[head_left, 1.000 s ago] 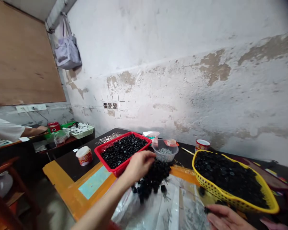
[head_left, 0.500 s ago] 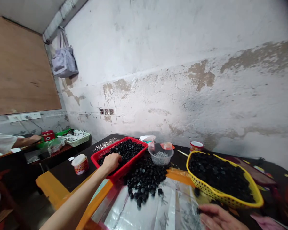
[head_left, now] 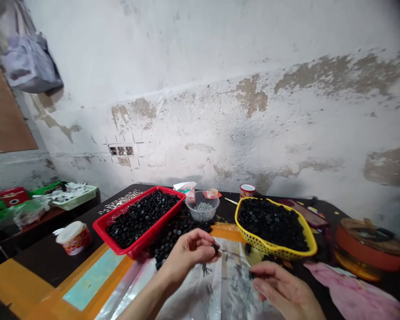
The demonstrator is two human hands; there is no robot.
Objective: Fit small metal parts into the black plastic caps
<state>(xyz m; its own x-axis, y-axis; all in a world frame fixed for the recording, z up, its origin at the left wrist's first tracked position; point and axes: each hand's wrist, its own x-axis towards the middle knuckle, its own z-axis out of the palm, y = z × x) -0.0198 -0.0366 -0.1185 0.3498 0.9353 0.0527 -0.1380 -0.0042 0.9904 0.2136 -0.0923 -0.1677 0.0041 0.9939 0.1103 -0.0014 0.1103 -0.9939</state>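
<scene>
Left hand [head_left: 190, 251] pinching small black cap [head_left: 215, 249] above plastic sheet [head_left: 186, 295], toward near edge of counter [head_left: 43, 260]. Right hand [head_left: 282, 286], fingertips nearly together, gripping dark piece [head_left: 252, 274], mostly hidden. Red basket [head_left: 136, 251] toward counter's far left corner; clear tub [head_left: 202, 205], yellow basket [head_left: 276, 250] near far edge, both baskets full of black pieces [head_left: 145, 215].

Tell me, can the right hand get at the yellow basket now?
Probably yes: the right hand is just in front of the yellow basket, open on top, with only low things, such as loose pieces, between. Its grip pinches a small dark piece, though.
</scene>
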